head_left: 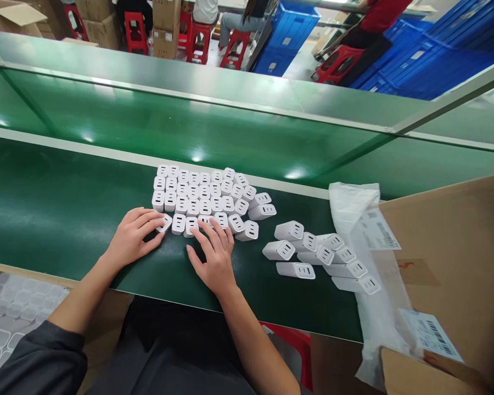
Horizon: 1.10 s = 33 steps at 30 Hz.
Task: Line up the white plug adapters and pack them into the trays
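Many white USB chargers [193, 191] stand upright in close rows on the green bench, their slotted ends facing up. My left hand [134, 236] has its fingers and thumb around a tilted charger [164, 223] at the front left corner of the group. My right hand [216, 260] lies over the front row with its fingers apart, fingertips touching chargers there and partly hiding them. At the right end of the group, a few chargers [262, 211] lean over. Farther right, a loose cluster of chargers [308, 241] lies tilted, away from both hands.
At the right stands a cardboard box [456, 236] with a plastic bag [366, 247] over its edge. Below left, a container holds white plastic pieces [20, 307]. A green barrier [168, 118] runs behind the bench. Beyond it are seated people, red stools [200, 43] and blue crates [288, 33].
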{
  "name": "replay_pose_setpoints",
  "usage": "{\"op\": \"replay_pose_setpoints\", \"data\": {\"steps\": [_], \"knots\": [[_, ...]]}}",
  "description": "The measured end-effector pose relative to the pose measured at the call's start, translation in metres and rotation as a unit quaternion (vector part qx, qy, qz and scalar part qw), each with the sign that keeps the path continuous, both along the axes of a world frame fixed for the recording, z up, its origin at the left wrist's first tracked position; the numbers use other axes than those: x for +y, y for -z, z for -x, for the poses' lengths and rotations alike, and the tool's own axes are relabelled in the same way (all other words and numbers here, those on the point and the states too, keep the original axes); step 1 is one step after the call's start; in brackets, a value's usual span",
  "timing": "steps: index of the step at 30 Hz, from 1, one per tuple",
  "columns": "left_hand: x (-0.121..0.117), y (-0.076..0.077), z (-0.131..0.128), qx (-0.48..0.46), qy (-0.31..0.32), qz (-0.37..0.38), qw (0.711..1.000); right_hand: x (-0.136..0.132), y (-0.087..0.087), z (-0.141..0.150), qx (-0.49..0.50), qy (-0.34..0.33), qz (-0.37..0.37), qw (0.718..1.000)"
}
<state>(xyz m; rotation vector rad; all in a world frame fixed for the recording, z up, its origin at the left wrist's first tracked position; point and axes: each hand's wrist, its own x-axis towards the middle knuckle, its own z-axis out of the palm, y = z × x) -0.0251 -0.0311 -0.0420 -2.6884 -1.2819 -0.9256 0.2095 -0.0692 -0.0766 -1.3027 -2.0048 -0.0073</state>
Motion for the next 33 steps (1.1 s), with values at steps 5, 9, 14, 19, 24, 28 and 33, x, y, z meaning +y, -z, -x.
{"op": "replay_pose_setpoints", "data": {"steps": [5, 9, 14, 19, 24, 28, 33], "knots": [[-0.004, -0.012, 0.013, 0.032, 0.059, 0.05, 0.997, 0.001, -0.001, -0.001, 0.005, 0.002, -0.005, 1.0], [-0.007, -0.021, 0.016, 0.061, 0.098, 0.056, 0.992, 0.0, 0.0, -0.001, 0.007, 0.004, -0.003, 1.0], [-0.013, -0.018, 0.01, 0.106, -0.025, 0.044, 0.993, 0.001, 0.0, -0.002, 0.011, 0.008, 0.002, 1.0], [-0.01, -0.023, 0.011, 0.128, -0.022, 0.144, 0.981, 0.001, 0.001, -0.001, 0.017, 0.006, -0.003, 1.0], [0.006, -0.038, 0.014, 0.154, 0.106, 0.235, 0.954, 0.001, 0.001, -0.002, 0.01, 0.007, 0.0, 1.0], [0.002, -0.038, 0.008, 0.129, 0.103, 0.225, 0.96, 0.001, 0.001, -0.002, 0.012, 0.006, 0.003, 1.0], [-0.024, -0.023, -0.016, 0.069, -0.015, 0.191, 0.979, 0.002, -0.001, -0.004, 0.015, 0.014, 0.01, 1.0]]}}
